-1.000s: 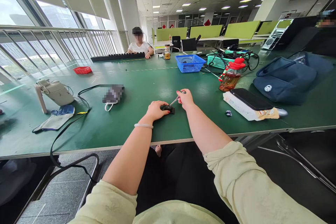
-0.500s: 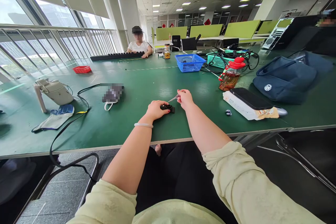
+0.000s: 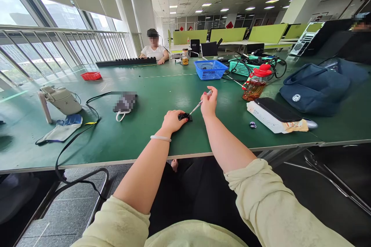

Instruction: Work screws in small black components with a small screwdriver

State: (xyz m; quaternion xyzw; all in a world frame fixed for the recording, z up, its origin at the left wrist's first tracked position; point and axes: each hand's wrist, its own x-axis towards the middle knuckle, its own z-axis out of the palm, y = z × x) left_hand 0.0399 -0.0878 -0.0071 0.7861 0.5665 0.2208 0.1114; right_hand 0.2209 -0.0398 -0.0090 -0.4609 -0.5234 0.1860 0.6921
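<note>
My left hand (image 3: 173, 121) rests on the green table (image 3: 145, 131), its fingers closed on a small black part (image 3: 185, 116) and pinning it to the surface. My right hand (image 3: 209, 103) is closed round the handle of a thin screwdriver (image 3: 199, 104). The tool slants down and left, and its tip meets the black part. Both forearms reach out from pale yellow-green sleeves.
To the right lie a white box with a black phone on it (image 3: 274, 115), two small dark bits (image 3: 252, 125), a red-lidded jug (image 3: 256, 83) and a navy bag (image 3: 314, 87). A blue basket (image 3: 210, 69) stands behind. A black cable (image 3: 72, 139) and a beige device (image 3: 60, 100) lie left. Another person (image 3: 153, 49) sits at the far end.
My right hand has risen and drawn back up the screwdriver, so the tool now slants more steeply onto the black part. My left hand has stayed on the part.
</note>
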